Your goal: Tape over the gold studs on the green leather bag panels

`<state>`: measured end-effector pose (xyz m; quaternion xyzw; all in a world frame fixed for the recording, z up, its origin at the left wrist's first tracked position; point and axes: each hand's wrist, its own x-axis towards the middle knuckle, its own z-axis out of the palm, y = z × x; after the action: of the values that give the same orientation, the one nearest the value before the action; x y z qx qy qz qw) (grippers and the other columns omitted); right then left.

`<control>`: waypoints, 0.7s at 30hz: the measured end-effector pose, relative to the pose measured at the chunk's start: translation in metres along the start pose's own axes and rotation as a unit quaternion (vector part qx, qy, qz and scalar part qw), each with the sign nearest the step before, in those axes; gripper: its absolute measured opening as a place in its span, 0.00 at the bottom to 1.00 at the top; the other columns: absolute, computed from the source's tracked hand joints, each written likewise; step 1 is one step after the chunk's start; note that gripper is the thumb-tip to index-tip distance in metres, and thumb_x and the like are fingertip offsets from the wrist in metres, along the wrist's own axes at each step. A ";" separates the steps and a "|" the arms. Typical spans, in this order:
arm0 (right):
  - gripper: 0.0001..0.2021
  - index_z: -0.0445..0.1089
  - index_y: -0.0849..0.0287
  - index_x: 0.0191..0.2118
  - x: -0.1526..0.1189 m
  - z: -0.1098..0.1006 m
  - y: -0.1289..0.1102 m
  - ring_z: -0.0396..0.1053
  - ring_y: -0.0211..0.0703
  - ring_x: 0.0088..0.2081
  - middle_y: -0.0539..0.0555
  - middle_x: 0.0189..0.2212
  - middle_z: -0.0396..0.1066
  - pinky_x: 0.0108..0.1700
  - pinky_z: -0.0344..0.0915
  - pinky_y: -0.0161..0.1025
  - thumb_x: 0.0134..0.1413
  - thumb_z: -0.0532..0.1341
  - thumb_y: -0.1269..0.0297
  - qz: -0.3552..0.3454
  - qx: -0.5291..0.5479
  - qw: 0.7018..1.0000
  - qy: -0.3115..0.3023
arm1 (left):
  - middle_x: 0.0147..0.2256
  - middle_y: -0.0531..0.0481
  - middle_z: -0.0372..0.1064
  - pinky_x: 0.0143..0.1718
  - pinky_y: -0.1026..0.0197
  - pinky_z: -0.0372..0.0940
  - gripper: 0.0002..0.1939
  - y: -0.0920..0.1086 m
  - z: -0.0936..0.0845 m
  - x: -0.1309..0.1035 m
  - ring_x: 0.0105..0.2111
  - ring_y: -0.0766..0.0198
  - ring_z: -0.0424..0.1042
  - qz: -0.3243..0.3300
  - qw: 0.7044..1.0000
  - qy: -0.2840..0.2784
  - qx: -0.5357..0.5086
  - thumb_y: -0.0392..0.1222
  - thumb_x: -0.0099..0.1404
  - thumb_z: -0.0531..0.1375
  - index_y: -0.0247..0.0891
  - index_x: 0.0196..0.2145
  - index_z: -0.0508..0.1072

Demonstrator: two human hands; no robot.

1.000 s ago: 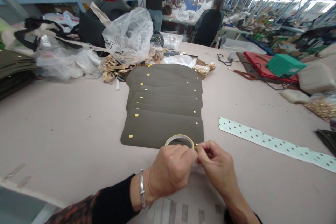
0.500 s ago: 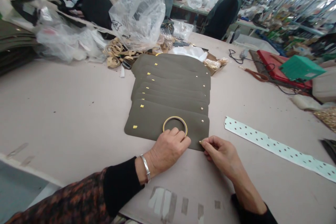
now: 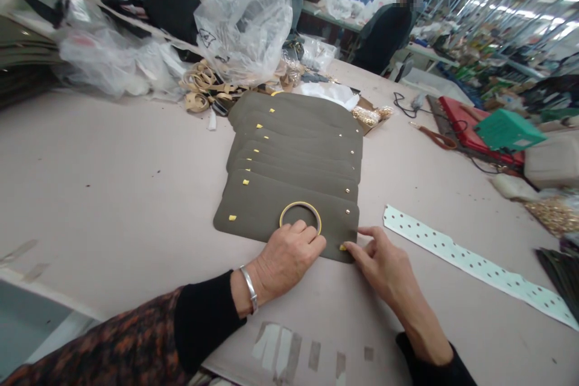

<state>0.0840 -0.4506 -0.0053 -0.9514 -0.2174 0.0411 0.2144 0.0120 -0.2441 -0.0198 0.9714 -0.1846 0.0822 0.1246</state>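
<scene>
Right hand (image 3: 386,265) has its thumb tip on a little bit of yellow tape (image 3: 342,248) by the near right corner of the front olive panel (image 3: 266,208), index finger stretched out away from the thumb. Left hand (image 3: 292,256) is curled tight on the near edge of a tape roll (image 3: 300,204) over that same panel; can't tell if the roll's lying flat. Behind it, more panels (image 3: 301,117) overlap on the table (image 3: 136,193), yellow bits left, shiny studs right. Dotted strip (image 3: 465,262) off to the right, green box (image 3: 509,130) beyond it, tan straps (image 3: 199,85) and a clear plastic bag (image 3: 253,30) at the back.
</scene>
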 end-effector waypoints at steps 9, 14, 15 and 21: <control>0.11 0.69 0.64 0.41 -0.006 0.006 0.004 0.68 0.45 0.35 0.58 0.34 0.71 0.37 0.68 0.41 0.60 0.51 0.77 -0.341 -0.181 0.922 -0.025 | 0.35 0.49 0.65 0.35 0.56 0.63 0.05 -0.001 0.001 -0.001 0.35 0.58 0.61 -0.013 1.000 0.001 -0.015 0.32 0.67 0.51 0.38 0.34 0.64; 0.11 0.71 0.61 0.32 0.010 0.008 -0.014 0.70 0.44 0.30 0.56 0.28 0.72 0.33 0.64 0.39 0.58 0.53 0.76 -0.185 -0.211 0.955 -0.092 | 0.35 0.49 0.66 0.35 0.57 0.64 0.05 -0.001 0.000 -0.001 0.35 0.58 0.62 -0.014 1.000 0.002 -0.024 0.31 0.66 0.52 0.37 0.34 0.65; 0.11 0.72 0.61 0.30 0.013 0.008 -0.018 0.71 0.44 0.29 0.56 0.27 0.73 0.32 0.64 0.38 0.58 0.53 0.75 -0.138 -0.207 0.963 -0.102 | 0.35 0.49 0.66 0.35 0.57 0.64 0.05 -0.001 0.000 -0.001 0.35 0.58 0.63 -0.016 1.000 0.004 -0.026 0.31 0.66 0.52 0.37 0.34 0.66; 0.12 0.73 0.60 0.28 0.015 0.008 -0.036 0.74 0.48 0.34 0.59 0.29 0.77 0.32 0.61 0.37 0.58 0.54 0.70 0.025 -0.181 0.978 -0.098 | 0.34 0.51 0.70 0.37 0.59 0.67 0.08 -0.006 -0.004 -0.003 0.34 0.61 0.69 -0.018 0.988 0.086 -0.129 0.32 0.69 0.51 0.38 0.40 0.68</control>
<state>0.0819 -0.4116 0.0036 -0.9710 -0.2170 0.0995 0.0150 0.0111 -0.2368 -0.0182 0.9395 -0.1650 0.1386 0.2661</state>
